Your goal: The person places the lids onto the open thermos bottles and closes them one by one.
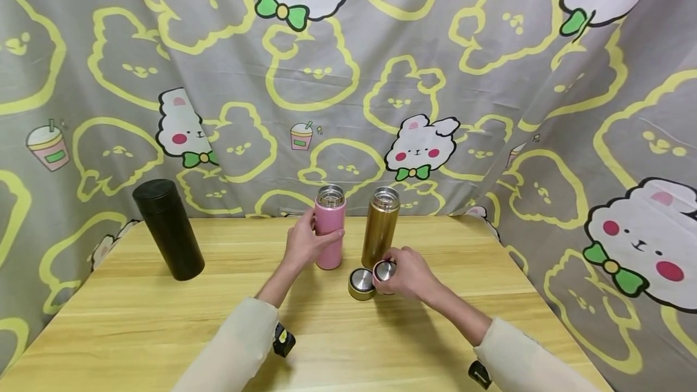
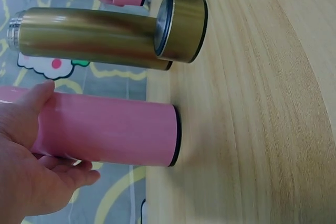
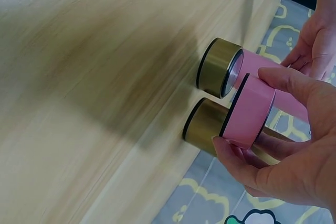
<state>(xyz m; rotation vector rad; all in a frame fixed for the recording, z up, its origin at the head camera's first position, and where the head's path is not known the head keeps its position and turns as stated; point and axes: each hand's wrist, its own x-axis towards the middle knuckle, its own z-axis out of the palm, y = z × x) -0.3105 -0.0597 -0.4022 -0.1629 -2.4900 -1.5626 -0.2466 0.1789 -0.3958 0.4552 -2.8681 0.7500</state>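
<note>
Nearest are the two light sleeves (image 1: 231, 346), and both forearms go forward over the wooden table (image 1: 327, 349). The right hand (image 1: 409, 274) bends in toward the middle and pinches the pink lid (image 3: 251, 111) by its side, with the thumb on one side and the fingers on the other; this lid is lifted above the table. Just beside it, the gold lid (image 1: 362, 284) lies on the table, silver face up. A little farther, the left hand (image 1: 306, 241) curls around the upright pink flask (image 1: 330, 218), its thumb crossing the front. The gold flask (image 1: 380, 228) stands to the right; both flasks have uncovered steel necks. The black flask (image 1: 171, 235) stands at far left, before the rabbit-patterned curtain (image 1: 316, 92).
</note>
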